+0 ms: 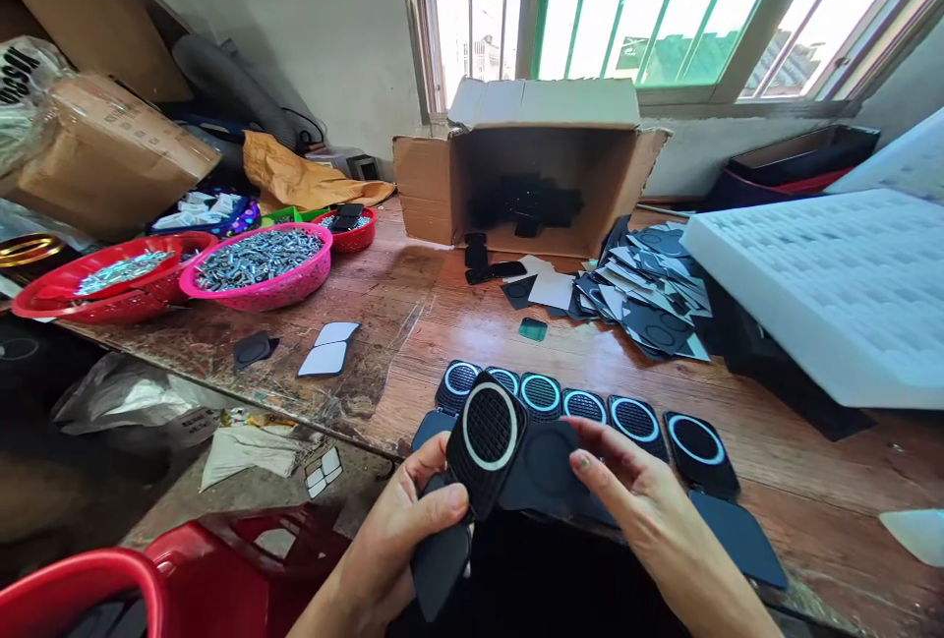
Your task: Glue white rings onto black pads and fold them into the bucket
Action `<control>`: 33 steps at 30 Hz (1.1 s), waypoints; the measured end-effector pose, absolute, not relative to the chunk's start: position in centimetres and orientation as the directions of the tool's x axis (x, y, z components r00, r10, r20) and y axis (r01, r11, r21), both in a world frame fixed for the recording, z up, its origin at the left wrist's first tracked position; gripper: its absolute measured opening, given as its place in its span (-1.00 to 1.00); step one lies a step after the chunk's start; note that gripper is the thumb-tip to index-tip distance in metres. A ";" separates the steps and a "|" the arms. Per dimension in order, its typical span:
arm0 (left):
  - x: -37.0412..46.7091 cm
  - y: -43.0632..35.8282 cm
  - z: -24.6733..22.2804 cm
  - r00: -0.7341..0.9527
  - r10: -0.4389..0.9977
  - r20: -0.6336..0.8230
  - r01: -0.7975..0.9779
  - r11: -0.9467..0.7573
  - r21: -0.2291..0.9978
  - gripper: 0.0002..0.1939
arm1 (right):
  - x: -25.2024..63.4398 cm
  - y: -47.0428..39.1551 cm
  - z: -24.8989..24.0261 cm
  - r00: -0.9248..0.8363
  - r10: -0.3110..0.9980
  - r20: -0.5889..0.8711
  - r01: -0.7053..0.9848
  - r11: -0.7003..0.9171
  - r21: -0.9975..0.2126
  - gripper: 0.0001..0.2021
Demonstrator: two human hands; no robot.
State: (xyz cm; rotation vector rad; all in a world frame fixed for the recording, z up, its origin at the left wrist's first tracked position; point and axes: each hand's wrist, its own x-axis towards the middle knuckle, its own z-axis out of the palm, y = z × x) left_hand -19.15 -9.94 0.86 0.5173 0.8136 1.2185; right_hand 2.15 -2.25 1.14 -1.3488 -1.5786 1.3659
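My left hand (394,520) is closed on a black folding stand (488,436), a hinged piece with a white ring and ridged grid on its upper panel; its lower panel hangs below my thumb. Between the thumb and fingers of my right hand (641,495) is the edge of a thin black sheet (542,466) with a faint round imprint. The sheet lies close beside the stand; whether they touch, I cannot tell. Behind my hands, several similar stands (634,422) lie in a row at the table's front edge, ring panels upward. My hands hide part of the row.
A carton (424,191) on its side holds dark pieces. Beside it are a heap of black and white sheets (649,289) and white foam trays (818,274). Leftward stand a pink basket (258,299) of metal parts and a red basket (51,304). A red chair (199,559) is below.
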 end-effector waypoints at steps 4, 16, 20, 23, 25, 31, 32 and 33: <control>-19.6 -10.3 1.0 0.138 0.940 -0.313 -0.583 0.332 0.741 -0.54 | 1.4 -2.2 1.2 -0.381 0.877 -0.293 0.176 -0.243 -0.954 -0.56; -23.1 -11.5 2.7 0.130 0.915 -0.381 -0.323 0.403 0.857 -0.64 | 3.3 -1.2 2.0 -0.054 0.995 -0.081 0.313 -0.060 -0.948 -0.64; -21.5 -11.9 1.8 0.341 0.804 -0.487 -0.299 0.584 0.754 -0.57 | 3.0 -2.3 1.1 -0.348 0.875 -0.337 0.214 -0.276 -0.937 -0.60; -20.1 -11.9 1.2 0.413 0.755 -0.509 -0.334 0.646 0.686 -0.56 | 2.0 -3.8 0.3 -0.435 0.817 -0.379 0.232 -0.304 -0.924 -0.60; -19.6 -11.9 0.8 0.447 0.744 -0.497 -0.359 0.658 0.662 -0.57 | 1.7 -4.5 -0.2 -0.462 0.794 -0.396 0.250 -0.312 -0.917 -0.61; -19.6 -12.0 0.1 0.443 0.761 -0.474 -0.399 0.641 0.656 -0.58 | 1.7 -5.3 -1.1 -0.500 0.758 -0.418 0.276 -0.318 -0.907 -0.61; -19.6 -12.0 0.0 0.446 0.756 -0.479 -0.393 0.646 0.654 -0.58 | 1.6 -5.4 -1.3 -0.497 0.757 -0.424 0.270 -0.329 -0.905 -0.62; -19.6 -12.0 -0.1 0.452 0.750 -0.483 -0.388 0.653 0.650 -0.58 | 1.6 -5.4 -1.4 -0.496 0.756 -0.428 0.264 -0.339 -0.903 -0.62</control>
